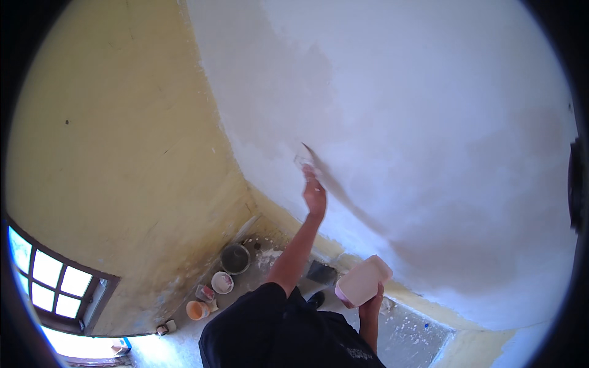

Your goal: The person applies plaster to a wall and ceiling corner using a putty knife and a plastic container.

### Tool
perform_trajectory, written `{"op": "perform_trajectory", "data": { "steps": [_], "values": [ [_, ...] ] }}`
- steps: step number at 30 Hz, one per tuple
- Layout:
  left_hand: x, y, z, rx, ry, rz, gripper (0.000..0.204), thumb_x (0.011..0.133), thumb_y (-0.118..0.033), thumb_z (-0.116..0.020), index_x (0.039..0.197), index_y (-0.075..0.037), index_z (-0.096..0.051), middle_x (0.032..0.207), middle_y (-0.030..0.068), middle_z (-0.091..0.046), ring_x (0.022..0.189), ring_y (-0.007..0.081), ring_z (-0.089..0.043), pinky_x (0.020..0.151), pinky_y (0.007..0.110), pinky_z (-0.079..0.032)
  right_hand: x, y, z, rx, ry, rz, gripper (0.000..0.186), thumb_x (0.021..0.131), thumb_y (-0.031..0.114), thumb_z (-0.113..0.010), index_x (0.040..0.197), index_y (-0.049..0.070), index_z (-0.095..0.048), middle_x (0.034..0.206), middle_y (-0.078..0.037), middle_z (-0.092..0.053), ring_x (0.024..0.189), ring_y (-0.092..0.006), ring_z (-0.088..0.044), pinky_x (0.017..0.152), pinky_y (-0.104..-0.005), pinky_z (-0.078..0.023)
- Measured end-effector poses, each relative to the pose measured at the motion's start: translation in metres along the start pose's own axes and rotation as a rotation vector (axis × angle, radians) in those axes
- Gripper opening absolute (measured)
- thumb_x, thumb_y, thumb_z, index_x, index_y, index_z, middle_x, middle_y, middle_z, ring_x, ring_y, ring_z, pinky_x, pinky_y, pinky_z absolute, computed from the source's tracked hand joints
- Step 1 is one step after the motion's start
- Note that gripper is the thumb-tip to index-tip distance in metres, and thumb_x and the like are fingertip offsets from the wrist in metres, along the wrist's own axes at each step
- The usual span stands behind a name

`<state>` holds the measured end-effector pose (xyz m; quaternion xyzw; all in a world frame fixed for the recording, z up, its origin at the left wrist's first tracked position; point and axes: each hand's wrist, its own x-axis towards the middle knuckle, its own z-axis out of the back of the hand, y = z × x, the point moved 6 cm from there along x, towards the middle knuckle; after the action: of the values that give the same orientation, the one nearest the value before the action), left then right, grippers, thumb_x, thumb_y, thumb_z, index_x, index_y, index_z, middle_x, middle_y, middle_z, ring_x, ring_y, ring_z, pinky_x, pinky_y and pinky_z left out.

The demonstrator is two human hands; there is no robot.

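My left hand (313, 190) is raised to the white-coated wall (442, 122), closed on a scraper (304, 158) whose pale, blurred blade is at the wall and casts a long shadow down to the right. My right hand (372, 297) is lower, by my body, gripping a pale pinkish, rectangular plastic container (362, 276) held tilted. What is in the container, if anything, I cannot make out.
A yellow wall (110, 122) meets the white one at a corner, with a barred window (55, 276) low at left. On the speckled floor (417, 331) stand a dark bucket (235, 259), a white tub (222, 283), an orange container (197, 310) and other small items.
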<state>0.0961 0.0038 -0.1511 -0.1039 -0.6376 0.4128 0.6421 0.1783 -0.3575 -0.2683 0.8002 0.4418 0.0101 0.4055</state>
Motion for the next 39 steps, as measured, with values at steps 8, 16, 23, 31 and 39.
{"op": "perform_trajectory", "data": {
  "steps": [8, 16, 23, 31, 39],
  "values": [
    [-0.151, 0.013, 0.006, -0.063, 0.483, -0.156, 0.049, 0.086, 0.006, -0.046, 0.135, 0.005, -0.047, 0.135, 0.0232, -0.052, 0.126, 0.038, -0.05, 0.099, 0.043, -0.047, 0.0, 0.009, -0.005, 0.035, -0.026, -0.006, 0.052, 0.099, 0.04, -0.039, 0.137, 0.005, -0.039, 0.129, -0.011, -0.054, 0.121, -0.0255, -0.053, 0.102, -0.0417, -0.043],
    [-0.062, 0.176, 0.027, 0.071, 0.083, 0.702, 0.025, 0.082, -0.006, -0.052, 0.097, 0.007, -0.066, 0.079, 0.0221, -0.068, 0.067, 0.0301, -0.063, 0.063, 0.043, -0.047, 0.007, 0.012, -0.011, -0.001, 0.109, 0.002, 0.054, 0.101, 0.038, -0.04, 0.142, 0.005, -0.031, 0.134, -0.012, -0.049, 0.126, -0.0271, -0.049, 0.104, -0.0421, -0.041],
    [0.016, 0.093, -0.001, -0.237, 0.054, 0.742, 0.022, 0.084, -0.006, -0.051, 0.092, 0.007, -0.067, 0.066, 0.0173, -0.064, 0.054, 0.0188, -0.051, 0.057, 0.04, -0.043, 0.004, 0.006, -0.006, 0.016, 0.001, -0.02, 0.054, 0.099, 0.038, -0.04, 0.14, 0.004, -0.035, 0.131, -0.013, -0.052, 0.122, -0.0281, -0.052, 0.104, -0.0434, -0.042],
    [0.046, -0.1, 0.029, -0.182, 0.15, 0.414, 0.031, 0.085, 0.004, -0.05, 0.112, 0.003, -0.064, 0.075, 0.0248, -0.063, 0.057, 0.0342, -0.059, 0.056, 0.04, -0.046, 0.006, 0.003, -0.014, 0.012, 0.018, -0.078, 0.055, 0.099, 0.039, -0.039, 0.141, 0.003, -0.034, 0.133, -0.014, -0.05, 0.124, -0.0288, -0.05, 0.105, -0.0441, -0.041],
    [0.003, -0.201, 0.034, -0.337, 0.335, 0.269, 0.046, 0.086, 0.008, -0.051, 0.131, -0.001, -0.055, 0.089, 0.0258, -0.066, 0.079, 0.0331, -0.07, 0.066, 0.031, -0.052, 0.011, 0.007, -0.012, -0.008, 0.033, -0.032, 0.054, 0.099, 0.038, -0.039, 0.14, 0.004, -0.035, 0.131, -0.013, -0.051, 0.122, -0.0284, -0.051, 0.104, -0.0432, -0.041]
  ]
}}
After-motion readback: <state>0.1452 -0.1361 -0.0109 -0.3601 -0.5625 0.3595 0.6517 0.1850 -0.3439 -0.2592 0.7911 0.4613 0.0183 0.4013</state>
